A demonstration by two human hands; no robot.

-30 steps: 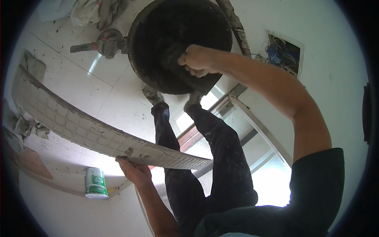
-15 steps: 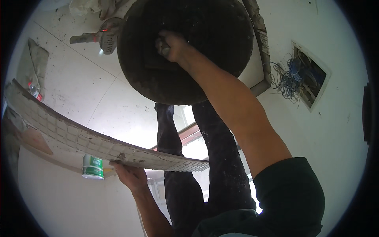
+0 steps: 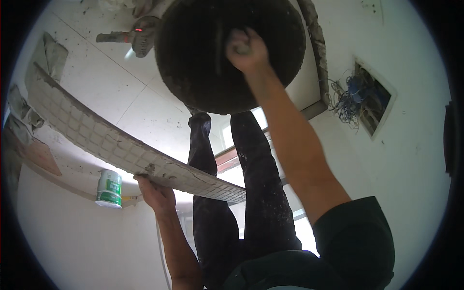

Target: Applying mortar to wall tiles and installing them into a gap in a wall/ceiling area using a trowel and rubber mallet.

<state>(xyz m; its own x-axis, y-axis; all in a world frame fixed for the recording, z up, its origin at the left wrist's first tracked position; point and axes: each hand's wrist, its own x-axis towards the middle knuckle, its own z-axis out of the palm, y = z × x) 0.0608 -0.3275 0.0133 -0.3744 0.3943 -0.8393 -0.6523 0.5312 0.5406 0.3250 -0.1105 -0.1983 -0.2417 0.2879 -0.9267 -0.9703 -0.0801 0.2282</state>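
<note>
My left hand [image 3: 155, 191] grips the lower edge of a long, narrow tile [image 3: 111, 140] with a pale gridded back, held at a slant across my legs. Up at the top middle sits a large, dark round bucket [image 3: 193, 53] with dark, mottled insides. My right hand [image 3: 246, 50] is inside it, fingers closed round the handle of a tool whose far part is lost in the dark.
A dusty angle grinder [image 3: 143, 38] lies left of the bucket. Crumpled cloth [image 3: 53, 50], a board [image 3: 41, 157] and a green-and-white can [image 3: 109, 189] are at the left. A wall recess [image 3: 372, 101] with tangled wires is at the right.
My right hand first went left and up within the bucket, then moved rightward. The tile in my left hand has risen slightly in the view.
</note>
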